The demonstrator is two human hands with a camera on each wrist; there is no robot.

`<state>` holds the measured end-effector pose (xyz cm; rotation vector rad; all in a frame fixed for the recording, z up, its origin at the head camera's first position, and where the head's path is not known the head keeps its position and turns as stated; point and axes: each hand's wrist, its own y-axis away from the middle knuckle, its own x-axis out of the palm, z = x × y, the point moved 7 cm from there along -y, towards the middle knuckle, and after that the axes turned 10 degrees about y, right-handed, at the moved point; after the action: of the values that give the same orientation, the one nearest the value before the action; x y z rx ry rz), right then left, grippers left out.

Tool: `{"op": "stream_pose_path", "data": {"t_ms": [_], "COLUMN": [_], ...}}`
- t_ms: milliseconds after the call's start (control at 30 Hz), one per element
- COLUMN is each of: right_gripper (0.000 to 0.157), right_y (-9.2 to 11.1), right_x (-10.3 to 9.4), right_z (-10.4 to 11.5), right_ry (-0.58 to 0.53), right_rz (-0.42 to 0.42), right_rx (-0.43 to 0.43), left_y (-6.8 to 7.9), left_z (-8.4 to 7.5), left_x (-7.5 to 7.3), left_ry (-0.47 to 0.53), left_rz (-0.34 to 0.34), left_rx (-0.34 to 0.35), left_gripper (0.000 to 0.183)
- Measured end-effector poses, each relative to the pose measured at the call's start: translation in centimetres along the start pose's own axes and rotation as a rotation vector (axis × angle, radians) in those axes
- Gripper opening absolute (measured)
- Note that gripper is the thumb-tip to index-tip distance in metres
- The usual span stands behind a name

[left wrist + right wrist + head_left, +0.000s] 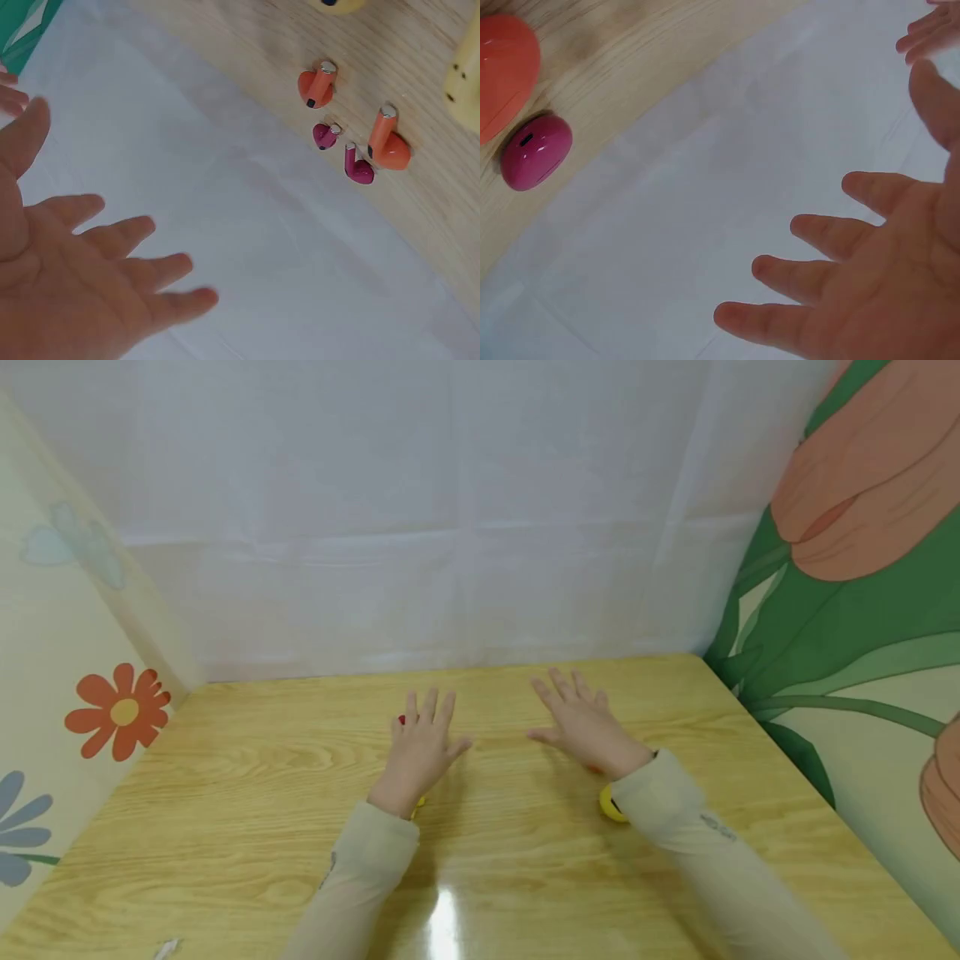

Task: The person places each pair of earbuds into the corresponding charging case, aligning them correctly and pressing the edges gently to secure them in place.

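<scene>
"How were the left hand (418, 752) and right hand (588, 728) posed?"
"The hands were held well apart above the desk (225, 827), fingers spread straight."
"And what was seen lying there?"
"Two orange earbuds (393, 152) were seen just beside two magenta earbuds (361, 173), and a rounded magenta case (536, 154) was seen near a rounded orange case (506, 75)."

In the head view, the left hand (422, 752) covers part of a red thing (402, 720) at its eleven o'clock, so I cannot tell what it is. At five o'clock from the right hand (588, 727), the sleeve (656, 797) hides part of a yellow thing (608, 804). In the left wrist view, the right edge cuts a pale yellow object (466, 79) at two o'clock. In the right wrist view, the left edge cuts an orange object (506, 75) at ten o'clock.
</scene>
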<state>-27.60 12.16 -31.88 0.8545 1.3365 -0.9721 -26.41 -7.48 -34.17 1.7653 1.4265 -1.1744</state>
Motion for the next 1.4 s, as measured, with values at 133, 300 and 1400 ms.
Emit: {"op": "stream_pose_path", "data": {"t_ms": [133,300,1400], "right_gripper": [0.072,0.064,0.052], "right_y": [0.4,1.2,6.1], "right_x": [-0.4,-0.9,-2.0], "right_z": [-0.5,-1.0,-6.0], "right_ry": [0.015,0.014,-0.018], "right_rz": [-0.031,-0.045,-0.016], "right_rx": [-0.001,-0.008,0.061], "left_y": [0.4,0.8,1.5], "left_z": [-0.2,-0.6,-3.9], "left_x": [0.3,0.6,4.1], "left_ry": [0.024,0.092,0.531], "left_rz": [0.034,0.073,0.192], "left_rx": [0.007,0.007,-0.045], "left_gripper": [0.075,0.073,0.063]}}
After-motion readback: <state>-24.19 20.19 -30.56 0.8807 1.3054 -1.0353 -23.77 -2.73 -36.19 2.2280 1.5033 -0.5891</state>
